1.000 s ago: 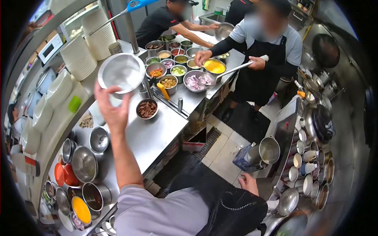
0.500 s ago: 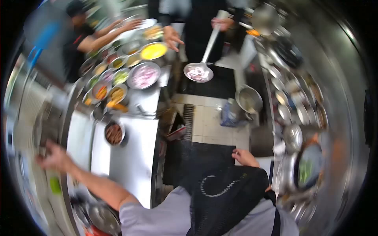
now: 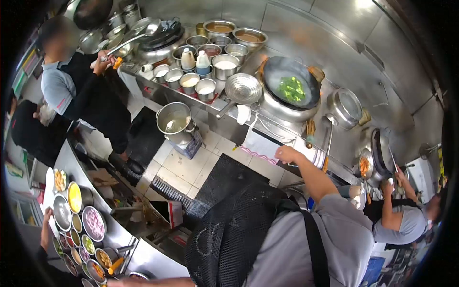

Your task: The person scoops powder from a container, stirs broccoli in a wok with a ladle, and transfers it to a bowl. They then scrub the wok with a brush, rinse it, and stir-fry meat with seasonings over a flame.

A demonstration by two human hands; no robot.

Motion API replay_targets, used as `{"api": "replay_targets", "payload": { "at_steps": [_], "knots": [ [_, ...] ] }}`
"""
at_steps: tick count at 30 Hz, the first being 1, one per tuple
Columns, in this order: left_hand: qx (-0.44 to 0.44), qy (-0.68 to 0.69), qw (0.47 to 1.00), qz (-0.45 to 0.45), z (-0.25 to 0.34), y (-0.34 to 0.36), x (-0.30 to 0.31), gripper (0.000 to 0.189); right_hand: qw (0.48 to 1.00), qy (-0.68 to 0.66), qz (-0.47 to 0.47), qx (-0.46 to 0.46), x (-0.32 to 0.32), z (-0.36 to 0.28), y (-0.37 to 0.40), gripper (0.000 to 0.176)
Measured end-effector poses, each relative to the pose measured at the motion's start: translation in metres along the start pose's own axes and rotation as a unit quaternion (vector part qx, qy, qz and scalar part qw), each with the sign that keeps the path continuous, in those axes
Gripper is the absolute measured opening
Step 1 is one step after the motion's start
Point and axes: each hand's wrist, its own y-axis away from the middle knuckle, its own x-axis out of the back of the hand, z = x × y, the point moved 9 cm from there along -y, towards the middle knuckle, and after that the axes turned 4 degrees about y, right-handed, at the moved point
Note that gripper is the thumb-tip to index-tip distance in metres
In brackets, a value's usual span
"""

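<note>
At the stove's front edge, my right hand [image 3: 288,154] is closed at the corner of a white cloth [image 3: 263,143] with a pink wavy border. Beyond it a wok [image 3: 271,83] holds chopped greens [image 3: 291,89] and steams over the burner. To its left rests a perforated ladle [image 3: 243,89]. My left hand [image 3: 114,283] is at the bottom edge of the view, beside the ingredient bowls; its fingers are mostly cut off, so its grip is unclear.
A co-worker [image 3: 71,81] at the left holds a long ladle [image 3: 129,40]. Another co-worker [image 3: 401,220] works at a wok on the right. A large pot [image 3: 174,123] stands on a blue crate [image 3: 190,146] on the floor. Bowls of cut vegetables [image 3: 94,223] line the left counter.
The view has swung right to the stove, so the counter now sits lower left. My right hand is now by the cloth. My left hand has gone from fully visible to the bottom edge.
</note>
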Motion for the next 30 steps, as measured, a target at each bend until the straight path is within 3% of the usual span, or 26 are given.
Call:
{"api": "replay_targets", "payload": {
  "at_steps": [1, 2, 3, 4, 5, 6, 7, 8, 11, 13, 16, 17, 18, 22, 26, 30],
  "knots": [
    [0.176, 0.137, 0.968, -0.113, -0.055, 0.062, -0.044, 0.029, 0.999, -0.037, 0.014, -0.025, 0.007, 0.024, 0.005, 0.027],
    [0.205, 0.152, 0.939, -0.230, 0.013, 0.071, -0.076, 0.024, 0.992, -0.112, 0.039, -0.033, 0.014, 0.051, 0.007, 0.024],
    [0.228, 0.183, 0.932, -0.211, 0.050, 0.095, -0.091, 0.030, 0.981, -0.172, 0.067, -0.067, 0.022, 0.083, 0.009, 0.026],
    [0.236, 0.168, 0.921, -0.260, 0.082, 0.118, -0.110, 0.027, 0.963, -0.231, 0.094, -0.100, 0.026, 0.115, 0.011, 0.030],
    [0.244, 0.218, 0.888, -0.323, 0.136, 0.131, -0.122, 0.026, 0.958, -0.204, 0.174, -0.105, 0.042, 0.144, 0.016, 0.030],
    [0.340, 0.332, 0.806, -0.353, 0.165, 0.165, -0.137, 0.029, 0.944, -0.175, 0.255, -0.109, 0.058, 0.174, 0.024, 0.031],
    [0.348, 0.366, 0.765, -0.399, 0.203, 0.187, -0.145, 0.028, 0.922, -0.045, 0.378, -0.070, 0.080, 0.201, 0.031, 0.031],
    [0.352, 0.399, 0.720, -0.445, 0.239, 0.207, -0.150, 0.027, 0.888, -0.018, 0.441, -0.127, 0.090, 0.231, 0.048, 0.027],
    [0.236, 0.408, 0.674, -0.569, 0.337, 0.246, -0.151, 0.024, 0.832, -0.038, 0.483, -0.271, 0.091, 0.323, 0.071, 0.029],
    [0.200, 0.430, 0.625, -0.620, 0.391, 0.280, -0.147, 0.024, 0.825, -0.047, 0.464, -0.319, 0.077, 0.363, 0.070, 0.033],
    [0.158, 0.411, 0.538, -0.719, 0.470, 0.316, -0.135, 0.024, 0.844, -0.045, 0.422, -0.329, 0.065, 0.391, 0.054, 0.038],
    [0.087, 0.424, 0.532, -0.728, 0.501, 0.318, -0.130, 0.024, 0.849, -0.041, 0.412, -0.329, 0.065, 0.398, 0.050, 0.038],
    [0.017, 0.434, 0.522, -0.734, 0.530, 0.319, -0.124, 0.024, 0.842, -0.059, 0.407, -0.350, 0.070, 0.390, 0.054, 0.040],
    [-0.018, 0.461, 0.465, -0.756, 0.602, 0.338, -0.117, 0.024, 0.844, -0.104, 0.353, -0.391, 0.085, 0.390, 0.048, 0.050],
    [-0.042, 0.476, 0.428, -0.767, 0.643, 0.353, -0.108, 0.023, 0.823, -0.156, 0.481, -0.257, 0.105, 0.420, 0.055, 0.048],
    [-0.068, 0.500, 0.375, -0.777, 0.668, 0.376, -0.101, 0.023, 0.824, -0.153, 0.453, -0.304, 0.157, 0.359, 0.129, 0.045]
  ]
}}
